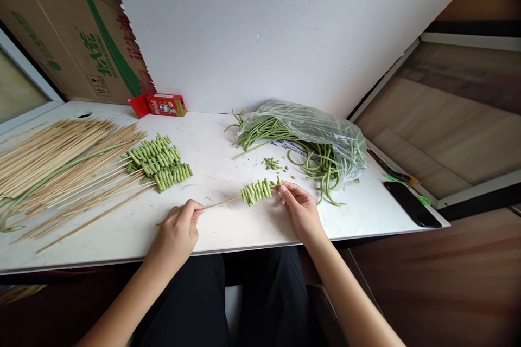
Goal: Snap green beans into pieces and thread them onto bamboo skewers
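My left hand [179, 230] is closed around the lower end of a bamboo skewer [222, 203] that lies across the white table [228, 227]. A row of short green bean pieces [256, 191] is threaded on the skewer's far end. My right hand [299, 207] pinches a bean piece [279, 181] at the skewer's tip. A few cut bean bits [271, 163] lie just beyond.
A large pile of bare skewers [52, 162] lies at the left, with finished bean skewers [158, 161] stacked on it. A plastic bag of long beans [309, 138] sits at the right. Behind are a red box [163, 104], a cardboard carton [73, 32], and a black knife [411, 203].
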A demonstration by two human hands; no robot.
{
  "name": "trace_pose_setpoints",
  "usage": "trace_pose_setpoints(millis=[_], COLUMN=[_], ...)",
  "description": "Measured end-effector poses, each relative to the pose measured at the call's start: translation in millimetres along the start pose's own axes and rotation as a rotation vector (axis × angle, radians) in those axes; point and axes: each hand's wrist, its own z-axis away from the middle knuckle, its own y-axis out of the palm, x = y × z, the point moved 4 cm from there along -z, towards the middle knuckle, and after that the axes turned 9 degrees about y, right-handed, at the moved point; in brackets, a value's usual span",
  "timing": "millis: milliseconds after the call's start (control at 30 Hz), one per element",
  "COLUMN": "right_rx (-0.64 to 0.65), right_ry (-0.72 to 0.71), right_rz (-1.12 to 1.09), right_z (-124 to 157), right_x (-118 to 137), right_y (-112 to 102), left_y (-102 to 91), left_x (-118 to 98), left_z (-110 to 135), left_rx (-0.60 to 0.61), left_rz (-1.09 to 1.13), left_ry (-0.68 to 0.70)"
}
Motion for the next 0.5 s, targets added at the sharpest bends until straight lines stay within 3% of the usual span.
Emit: trace_pose_setpoints(millis=[500], right_rx=[-0.019], right_ry=[0.026], right_rz=[-0.030], right_z=[1.9], right_x=[1.3], right_y=[0.0], left_y=[1.4], left_x=[2.5], left_z=[-0.9], left_rx=[0.073], left_rz=[0.020], left_ry=[-0.068])
